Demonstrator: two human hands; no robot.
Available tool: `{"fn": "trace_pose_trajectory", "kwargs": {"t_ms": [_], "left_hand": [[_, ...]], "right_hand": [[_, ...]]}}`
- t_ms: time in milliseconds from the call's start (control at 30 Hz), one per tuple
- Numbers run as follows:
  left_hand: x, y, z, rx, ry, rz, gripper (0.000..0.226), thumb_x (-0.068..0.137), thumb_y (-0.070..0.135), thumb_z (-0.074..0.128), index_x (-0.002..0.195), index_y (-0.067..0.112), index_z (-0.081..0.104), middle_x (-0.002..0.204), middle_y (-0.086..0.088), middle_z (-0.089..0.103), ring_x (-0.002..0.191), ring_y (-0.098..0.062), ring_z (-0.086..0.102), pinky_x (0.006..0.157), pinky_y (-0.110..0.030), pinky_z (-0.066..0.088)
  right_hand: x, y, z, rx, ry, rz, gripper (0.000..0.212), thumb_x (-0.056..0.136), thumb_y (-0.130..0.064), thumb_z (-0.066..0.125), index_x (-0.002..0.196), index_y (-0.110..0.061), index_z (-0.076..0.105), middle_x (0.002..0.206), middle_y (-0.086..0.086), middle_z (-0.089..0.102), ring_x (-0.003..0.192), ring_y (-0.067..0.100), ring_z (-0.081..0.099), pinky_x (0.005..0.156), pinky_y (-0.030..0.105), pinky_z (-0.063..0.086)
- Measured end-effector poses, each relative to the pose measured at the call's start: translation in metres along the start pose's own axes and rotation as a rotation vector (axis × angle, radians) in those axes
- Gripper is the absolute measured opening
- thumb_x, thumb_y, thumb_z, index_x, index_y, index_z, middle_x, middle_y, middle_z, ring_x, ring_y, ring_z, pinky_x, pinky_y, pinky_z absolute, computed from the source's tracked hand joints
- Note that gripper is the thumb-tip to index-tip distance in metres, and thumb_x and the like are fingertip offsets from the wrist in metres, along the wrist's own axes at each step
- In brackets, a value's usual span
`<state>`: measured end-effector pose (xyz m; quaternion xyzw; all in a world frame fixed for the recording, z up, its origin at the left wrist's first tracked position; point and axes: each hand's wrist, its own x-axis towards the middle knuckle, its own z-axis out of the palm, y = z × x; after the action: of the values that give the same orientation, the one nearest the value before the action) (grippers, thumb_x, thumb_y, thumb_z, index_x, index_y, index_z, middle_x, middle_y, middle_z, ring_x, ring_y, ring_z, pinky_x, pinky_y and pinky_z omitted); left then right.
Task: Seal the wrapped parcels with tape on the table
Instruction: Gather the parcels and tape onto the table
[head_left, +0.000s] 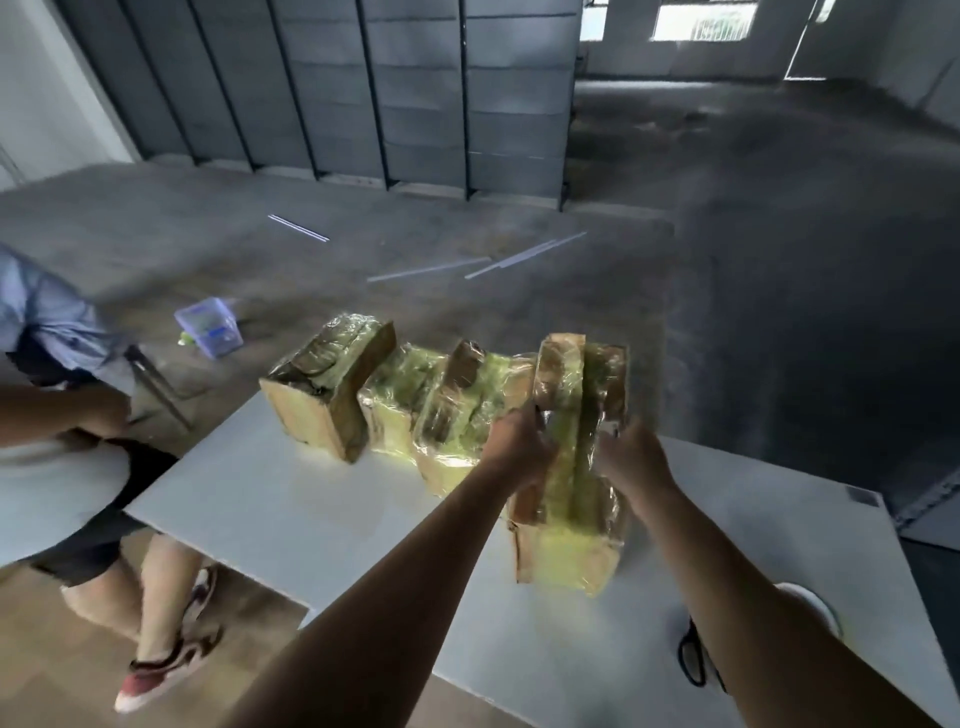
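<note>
Four brown cardboard parcels in glossy yellowish film (332, 384), lined up across the white table (291, 499); nearest parcel (566, 530) upright at the right end of the row, clasped between both hands. Curled round its left edge and gripping, the left hand (519, 447); against the right face, the right hand (631, 460), too blurred to tell whether grasping or merely pressing flat. Probably steadying the parcel for taping: best to hold it square, pull the loose film taut over the top seam, then lay tape flat along the seam and rub down without creases. No tape strip discernible. Black-handled scissors (693, 660) half hidden behind the right forearm; white round object (815, 605) beside them cut off by the arm, possibly the tape roll, cannot say.
</note>
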<state>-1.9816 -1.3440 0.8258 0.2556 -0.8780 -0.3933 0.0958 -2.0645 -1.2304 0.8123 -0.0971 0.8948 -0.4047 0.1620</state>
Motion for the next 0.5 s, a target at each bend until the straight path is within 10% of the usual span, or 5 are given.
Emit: {"fn": "trace_pose_trajectory", "kwargs": {"t_ms": [267, 500], "left_hand": [[0.044, -0.020, 0.011, -0.025, 0.076, -0.027, 0.025, 0.097, 0.019, 0.051, 0.122, 0.015, 0.056, 0.100, -0.008, 0.065, 0.088, -0.026, 0.062, 0.074, -0.039, 0.055], [0.059, -0.036, -0.007, -0.017, 0.096, -0.036, 0.028, 0.098, 0.022, 0.051, 0.126, 0.014, 0.055, 0.103, -0.005, 0.065, 0.079, -0.018, 0.062, 0.059, -0.024, 0.047]], "right_hand": [[0.040, 0.000, 0.023, 0.007, -0.040, -0.055, 0.043, 0.097, -0.008, 0.039, 0.140, -0.003, 0.035, 0.116, 0.021, 0.060, 0.093, 0.033, 0.062, 0.065, 0.031, 0.047], [0.048, -0.020, 0.042, 0.003, -0.051, -0.070, 0.036, 0.097, -0.009, 0.036, 0.133, -0.005, 0.040, 0.105, 0.016, 0.061, 0.071, 0.018, 0.056, 0.048, 0.025, 0.038]]}}
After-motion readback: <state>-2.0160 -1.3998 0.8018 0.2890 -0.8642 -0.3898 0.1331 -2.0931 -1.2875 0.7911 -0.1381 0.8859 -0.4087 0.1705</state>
